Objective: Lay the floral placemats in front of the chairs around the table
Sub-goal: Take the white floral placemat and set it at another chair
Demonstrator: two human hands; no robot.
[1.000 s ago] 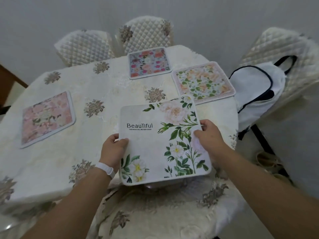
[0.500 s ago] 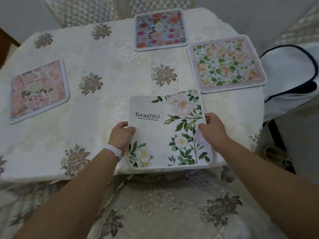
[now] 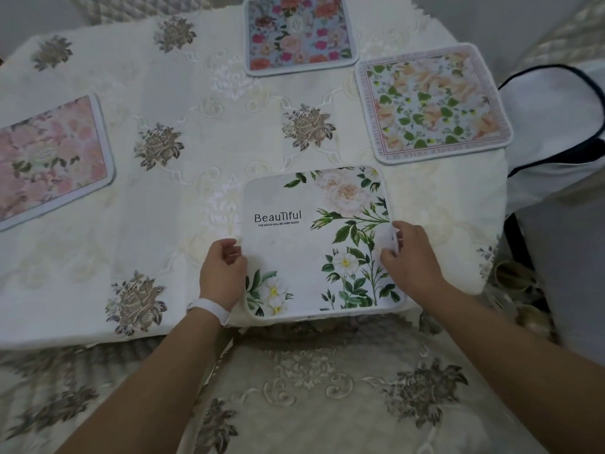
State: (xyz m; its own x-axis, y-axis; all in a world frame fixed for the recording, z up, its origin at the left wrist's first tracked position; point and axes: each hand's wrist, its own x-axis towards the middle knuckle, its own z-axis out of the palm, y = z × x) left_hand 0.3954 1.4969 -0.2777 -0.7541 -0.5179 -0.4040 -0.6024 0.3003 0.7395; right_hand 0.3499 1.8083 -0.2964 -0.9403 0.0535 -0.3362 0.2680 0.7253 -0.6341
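A white placemat (image 3: 304, 244) printed with "Beautiful" and green-leafed white flowers lies flat at the table's near edge. My left hand (image 3: 222, 273) grips its left edge and my right hand (image 3: 412, 257) grips its right edge. Three more placemats lie on the table (image 3: 196, 178): a pink one (image 3: 49, 158) at the left, a blue one with red and pink flowers (image 3: 298, 34) at the far side, and a peach and green one (image 3: 432, 103) at the right.
An embroidered cream cloth covers the table. A chair seat with the same floral cover (image 3: 327, 388) sits just below the near edge. A white bag with dark trim (image 3: 556, 132) hangs on the chair to the right. Quilted chair backs (image 3: 131, 4) stand behind the table.
The white placemat went down from above the near edge and forward onto the tablecloth, both hands still on its sides. My view tilted down toward the table.
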